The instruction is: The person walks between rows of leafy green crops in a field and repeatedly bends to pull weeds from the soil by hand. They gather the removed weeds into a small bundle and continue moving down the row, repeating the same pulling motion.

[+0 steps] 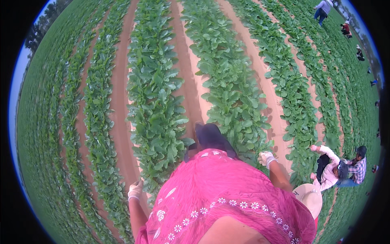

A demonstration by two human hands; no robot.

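Note:
My left hand, in a pale work glove with dark fingertips, hangs over the sandy furrow at my left. Its fingers are curled, and nothing shows in them. On the other side, my right hand wears a similar glove, beside the right-hand bed of leafy green crop plants. Leaves lie close by its fingers; whether they touch or grip one cannot be made out. Another row of broad, lobed green leaves grows on my left. My dark-trousered leg is in the furrow between both beds.
Two people are low among the rows at right, one with pink gloves. A pale brimmed hat shows close behind my right arm. Farther off, a person stands, with several others along the field. Sandy furrows separate the rows.

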